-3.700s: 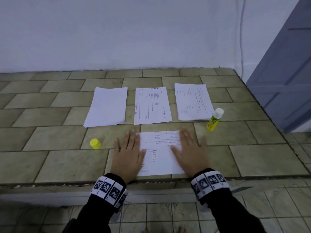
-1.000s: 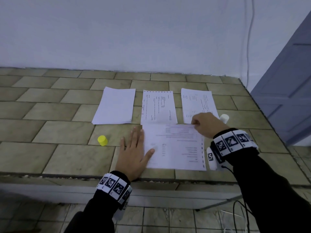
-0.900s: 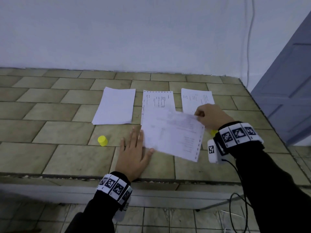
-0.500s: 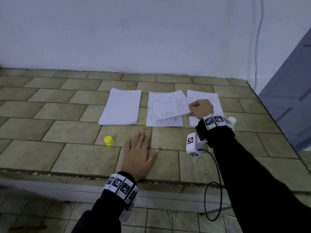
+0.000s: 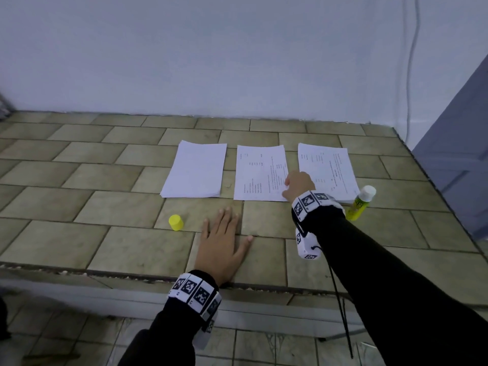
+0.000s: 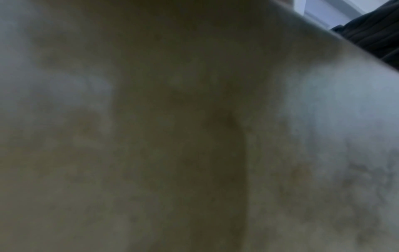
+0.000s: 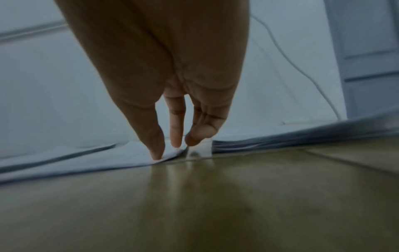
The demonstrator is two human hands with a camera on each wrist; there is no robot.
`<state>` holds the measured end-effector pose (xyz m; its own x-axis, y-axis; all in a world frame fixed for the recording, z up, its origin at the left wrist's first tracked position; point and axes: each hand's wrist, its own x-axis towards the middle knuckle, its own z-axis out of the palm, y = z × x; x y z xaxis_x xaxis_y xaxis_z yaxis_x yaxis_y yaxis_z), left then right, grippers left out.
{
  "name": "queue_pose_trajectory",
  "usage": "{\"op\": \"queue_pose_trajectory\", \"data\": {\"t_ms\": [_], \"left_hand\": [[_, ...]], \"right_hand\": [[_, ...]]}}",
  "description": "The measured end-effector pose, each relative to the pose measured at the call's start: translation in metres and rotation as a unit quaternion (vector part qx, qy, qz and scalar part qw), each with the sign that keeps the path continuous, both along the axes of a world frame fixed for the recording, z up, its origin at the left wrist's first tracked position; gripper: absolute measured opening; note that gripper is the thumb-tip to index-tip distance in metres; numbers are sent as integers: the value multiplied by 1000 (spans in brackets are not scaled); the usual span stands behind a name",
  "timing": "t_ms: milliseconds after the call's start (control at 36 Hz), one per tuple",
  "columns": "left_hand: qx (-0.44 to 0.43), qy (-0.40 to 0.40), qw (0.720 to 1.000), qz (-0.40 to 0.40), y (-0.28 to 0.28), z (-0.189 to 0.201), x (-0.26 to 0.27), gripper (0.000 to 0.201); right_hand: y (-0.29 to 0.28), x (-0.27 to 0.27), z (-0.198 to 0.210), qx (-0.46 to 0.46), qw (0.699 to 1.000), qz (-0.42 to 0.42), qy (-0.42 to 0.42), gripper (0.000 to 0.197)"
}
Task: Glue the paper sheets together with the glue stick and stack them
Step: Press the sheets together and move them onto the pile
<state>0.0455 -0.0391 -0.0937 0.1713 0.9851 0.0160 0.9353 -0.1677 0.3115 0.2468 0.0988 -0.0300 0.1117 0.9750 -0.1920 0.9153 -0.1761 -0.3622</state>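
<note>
Our right hand (image 5: 299, 184) presses straight fingertips (image 7: 157, 154) on the middle paper sheet's (image 5: 260, 173) near right corner, likely seating it on its pile. Left hand (image 5: 223, 243) lies spread flat on the tabletop (image 5: 79, 207), lower centre. The uncapped glue stick (image 5: 361, 202) waits at right, its yellow cap (image 5: 176, 222) left.

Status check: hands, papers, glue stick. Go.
Left hand flat on counter, holding nothing. Right hand fingertips on middle stack. Glue stick uncapped, untouched. Nothing in the way.

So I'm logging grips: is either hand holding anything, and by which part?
Nothing is gripped. The right hand presses straight fingers on the near right corner of the middle printed white paper sheet; the left hand lies flat.
</note>
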Motion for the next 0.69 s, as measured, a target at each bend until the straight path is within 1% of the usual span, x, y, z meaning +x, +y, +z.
{"op": "queue_pose_trajectory", "data": {"t_ms": [56,111,194,278,306,389,444,472,500,583,639,694], "left_hand": [[-3,1,1000,-1,0,1,0,90],[-4,-1,1000,-1,-1,1,0,90],[-6,-29,1000,5,0,3,-1,91],[-51,-101,993,20,6,11,-6,92],[-73,-121,990,20,8,16,-7,87],[-118,-180,976,17,14,40,-10,54],[-159,-243,957,11,15,63,-13,37],[-171,-260,950,2,17,76,-15,29],[-176,-261,949,-6,19,89,-17,25],[-152,-266,952,-3,32,123,-27,33],[-119,-242,963,12,48,137,-34,37],[-92,-191,977,35,69,142,-42,45]], "right_hand": [[-3,-1,-2,-5,1000,8,-28,35],[-6,0,-2,-4,999,14,-34,35],[-12,5,4,24,999,28,3,31],[-25,13,18,104,991,37,69,28],[-32,17,24,142,985,40,93,26],[-54,30,41,257,954,48,148,21],[-66,41,49,321,932,47,161,20],[-70,47,51,345,924,42,160,21],[-73,53,52,362,919,32,155,23],[-78,72,52,387,914,-6,126,34],[-81,82,49,377,918,-49,110,46],[-84,89,44,360,922,-92,110,59]]}}
